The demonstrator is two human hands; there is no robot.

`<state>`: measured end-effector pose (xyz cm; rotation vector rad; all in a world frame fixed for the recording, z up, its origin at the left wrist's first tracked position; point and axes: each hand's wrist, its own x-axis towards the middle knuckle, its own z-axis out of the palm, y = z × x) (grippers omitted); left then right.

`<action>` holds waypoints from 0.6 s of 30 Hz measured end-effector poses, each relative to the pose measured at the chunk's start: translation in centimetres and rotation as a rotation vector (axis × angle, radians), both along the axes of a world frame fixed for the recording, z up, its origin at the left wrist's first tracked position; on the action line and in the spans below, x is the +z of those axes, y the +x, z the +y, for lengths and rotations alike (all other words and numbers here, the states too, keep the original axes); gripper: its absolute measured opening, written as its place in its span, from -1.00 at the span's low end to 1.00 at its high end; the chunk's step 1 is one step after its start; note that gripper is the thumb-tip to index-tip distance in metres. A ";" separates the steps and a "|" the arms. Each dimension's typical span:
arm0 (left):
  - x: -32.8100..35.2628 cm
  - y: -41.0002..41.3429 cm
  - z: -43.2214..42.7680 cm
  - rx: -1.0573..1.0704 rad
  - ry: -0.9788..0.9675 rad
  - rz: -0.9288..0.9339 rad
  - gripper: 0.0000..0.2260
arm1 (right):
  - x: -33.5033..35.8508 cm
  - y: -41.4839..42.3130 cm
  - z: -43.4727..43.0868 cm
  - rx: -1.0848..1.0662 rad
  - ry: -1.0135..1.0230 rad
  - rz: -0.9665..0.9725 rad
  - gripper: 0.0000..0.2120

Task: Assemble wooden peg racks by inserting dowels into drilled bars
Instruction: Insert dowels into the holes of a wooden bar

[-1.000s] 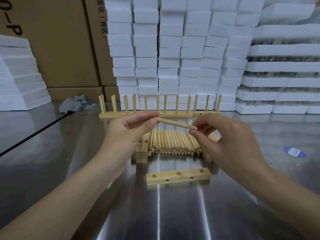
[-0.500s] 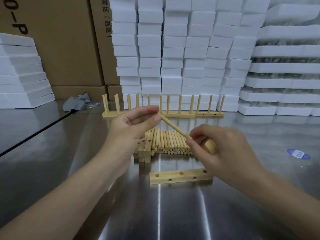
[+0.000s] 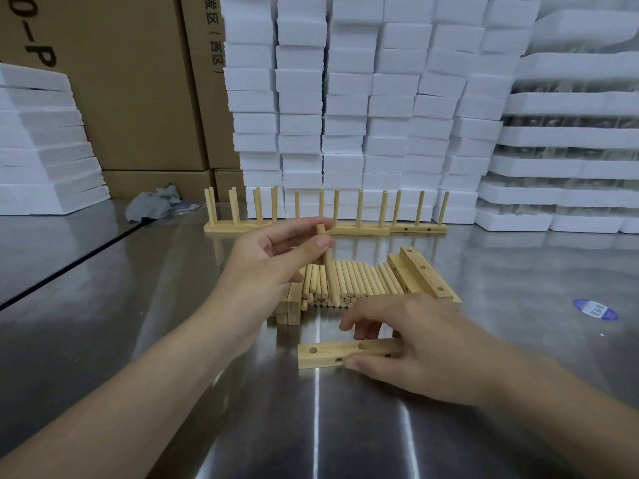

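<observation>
Several racks [image 3: 359, 231] are finished; a dowel [image 3: 328, 267] is pinched by the left hand [image 3: 273, 261], an empty bar [image 3: 328, 355] gripped by the right hand [image 3: 415, 347].

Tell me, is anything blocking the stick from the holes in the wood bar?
Nothing visible does. The left hand holds the dowel beyond the bar, whose two top holes lie open; the right hand grips only its right end.
</observation>
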<state>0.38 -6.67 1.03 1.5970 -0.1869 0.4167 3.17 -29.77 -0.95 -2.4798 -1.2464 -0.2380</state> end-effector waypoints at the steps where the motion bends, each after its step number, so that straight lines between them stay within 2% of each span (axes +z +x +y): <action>1: 0.0 0.0 0.1 0.008 -0.007 0.002 -0.79 | 0.0 0.1 0.0 0.012 -0.029 0.004 -0.59; 6: 0.2 -0.1 0.4 0.024 0.018 0.004 -0.80 | 0.5 0.2 -0.4 0.010 -0.101 0.015 -0.72; 10: 0.3 -0.2 0.4 -0.035 0.135 -0.012 -0.81 | 1.0 0.4 -1.0 -0.054 -0.131 -0.003 -0.79; 18: -0.6 0.4 0.4 -0.140 0.288 -0.031 -0.79 | 1.1 0.4 -0.9 -0.092 -0.164 -0.022 -0.81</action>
